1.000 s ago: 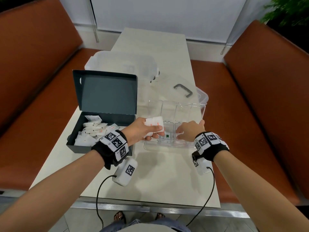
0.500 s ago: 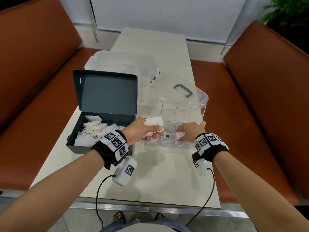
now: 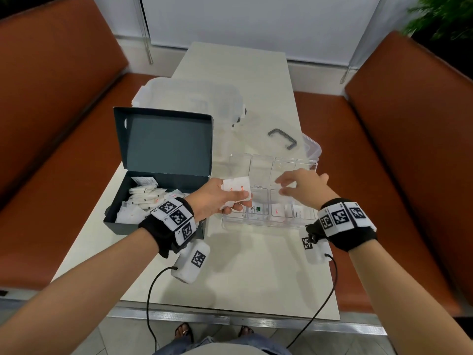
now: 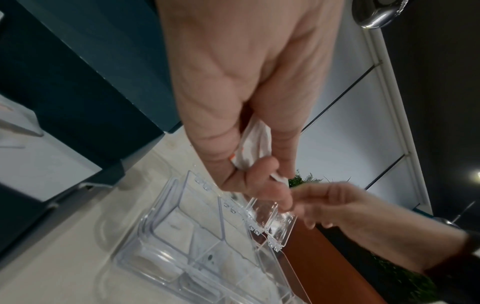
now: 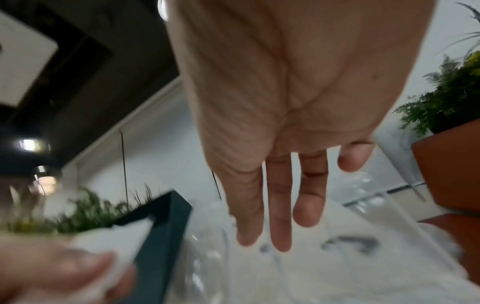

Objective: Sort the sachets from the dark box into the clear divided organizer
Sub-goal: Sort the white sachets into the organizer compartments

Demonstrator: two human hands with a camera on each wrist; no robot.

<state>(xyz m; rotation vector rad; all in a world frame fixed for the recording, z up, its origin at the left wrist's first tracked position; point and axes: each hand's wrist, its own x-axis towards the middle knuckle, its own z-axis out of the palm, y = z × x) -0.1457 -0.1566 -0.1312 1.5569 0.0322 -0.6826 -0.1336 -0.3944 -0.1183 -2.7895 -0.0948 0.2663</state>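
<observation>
Left grip (image 3: 216, 198) is clamping several sachets (image 3: 236, 186); right grip (image 3: 304, 187), fingers apart over the organizer (image 3: 268, 221), is likely reaching for 1 more.

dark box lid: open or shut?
Open. The dark box's lid stands upright behind its tray, and white sachets lie exposed inside.

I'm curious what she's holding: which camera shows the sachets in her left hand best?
The head view: the sachets face the camera, white with red print, gripped in the left hand. The left wrist view shows only a crumpled edge between the fingers. The right wrist view shows a blurred white corner.
</observation>
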